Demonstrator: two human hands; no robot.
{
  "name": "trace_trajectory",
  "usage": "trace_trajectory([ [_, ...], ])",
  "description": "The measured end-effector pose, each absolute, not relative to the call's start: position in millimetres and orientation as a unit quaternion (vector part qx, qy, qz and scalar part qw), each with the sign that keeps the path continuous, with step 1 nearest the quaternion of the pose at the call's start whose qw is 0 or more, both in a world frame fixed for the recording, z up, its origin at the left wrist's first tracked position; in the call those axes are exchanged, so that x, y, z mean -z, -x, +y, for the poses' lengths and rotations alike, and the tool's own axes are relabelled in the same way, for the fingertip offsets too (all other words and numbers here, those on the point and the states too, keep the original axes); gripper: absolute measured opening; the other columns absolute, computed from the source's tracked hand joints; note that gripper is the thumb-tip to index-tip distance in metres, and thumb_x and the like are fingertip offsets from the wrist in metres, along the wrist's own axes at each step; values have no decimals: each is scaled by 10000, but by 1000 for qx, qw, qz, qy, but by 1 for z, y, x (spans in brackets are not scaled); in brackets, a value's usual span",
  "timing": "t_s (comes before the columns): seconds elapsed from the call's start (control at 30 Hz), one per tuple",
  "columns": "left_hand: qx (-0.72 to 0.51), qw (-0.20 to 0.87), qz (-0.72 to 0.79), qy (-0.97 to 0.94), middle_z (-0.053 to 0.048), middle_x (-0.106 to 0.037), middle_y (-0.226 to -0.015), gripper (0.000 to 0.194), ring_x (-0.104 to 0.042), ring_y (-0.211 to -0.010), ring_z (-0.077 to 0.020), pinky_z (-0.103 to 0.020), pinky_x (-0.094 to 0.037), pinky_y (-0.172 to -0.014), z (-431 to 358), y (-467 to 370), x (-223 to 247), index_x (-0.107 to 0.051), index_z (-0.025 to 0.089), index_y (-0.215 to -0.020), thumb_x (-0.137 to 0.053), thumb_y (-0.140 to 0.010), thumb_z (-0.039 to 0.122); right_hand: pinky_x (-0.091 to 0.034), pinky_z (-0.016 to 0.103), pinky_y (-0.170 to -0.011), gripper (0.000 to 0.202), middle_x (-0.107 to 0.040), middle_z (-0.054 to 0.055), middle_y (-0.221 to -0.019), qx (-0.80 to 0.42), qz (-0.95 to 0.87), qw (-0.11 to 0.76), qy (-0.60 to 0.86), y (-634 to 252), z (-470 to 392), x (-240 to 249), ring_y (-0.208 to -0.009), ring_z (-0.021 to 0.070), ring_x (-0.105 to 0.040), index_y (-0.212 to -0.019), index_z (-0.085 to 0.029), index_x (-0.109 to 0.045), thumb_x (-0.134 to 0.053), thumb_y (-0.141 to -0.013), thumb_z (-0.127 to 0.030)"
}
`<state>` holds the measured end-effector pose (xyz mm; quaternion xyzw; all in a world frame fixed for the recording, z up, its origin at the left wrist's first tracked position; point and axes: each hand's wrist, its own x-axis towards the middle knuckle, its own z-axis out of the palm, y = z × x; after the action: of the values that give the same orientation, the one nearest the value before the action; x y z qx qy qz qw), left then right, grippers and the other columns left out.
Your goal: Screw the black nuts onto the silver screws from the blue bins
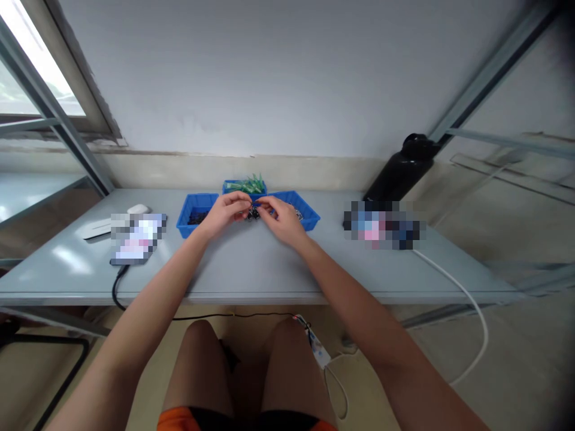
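In the middle of the table, my left hand [228, 214] and my right hand [283, 220] meet with fingertips drawn together in a pinch. What they grip is too small to name. Small black and silvery pieces [254, 213] show just below the fingertips, partly hidden by them. Left of my left hand stands a blue bin [182, 224] with dark small parts in it. Behind both hands another blue bin [226, 193] holds green strips. A third blue bin [312, 220], partly covered by my right hand, contains small metallic-looking parts.
A phone [141, 239] with a black cable and a white case [138, 209] lie on the left of the grey table [256, 269]. At the right stand a black bottle [399, 176] and blurred items [377, 226] with a white cable. A power strip [318, 350] hangs below the table edge.
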<state>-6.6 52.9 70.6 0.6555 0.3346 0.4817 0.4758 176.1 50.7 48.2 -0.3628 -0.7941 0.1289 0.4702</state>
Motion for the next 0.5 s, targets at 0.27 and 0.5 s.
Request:
trace_trajectory([
  [0.27,-447,519,319,-655,9,-559,-658,244,-520,-583,-98,-233,-399,-549,52,9,-71,-608,170,-827,-678,-719,377,-462,295,-739,251,-681,69,-903,-113,-790,478,367,-177,50,-49,-789,174,-601,-1004,-193,-651,-483,-939,-368],
  [0.5,-451,439,369,-684,-10,-585,-676,301,-528,-595,-111,-237,-400,-537,52,9,-73,-639,163,-874,-638,-749,437,-444,297,-726,262,-680,56,-850,-111,-791,476,370,-179,50,-50,-752,172,-578,-906,-200,-657,-472,-939,-383],
])
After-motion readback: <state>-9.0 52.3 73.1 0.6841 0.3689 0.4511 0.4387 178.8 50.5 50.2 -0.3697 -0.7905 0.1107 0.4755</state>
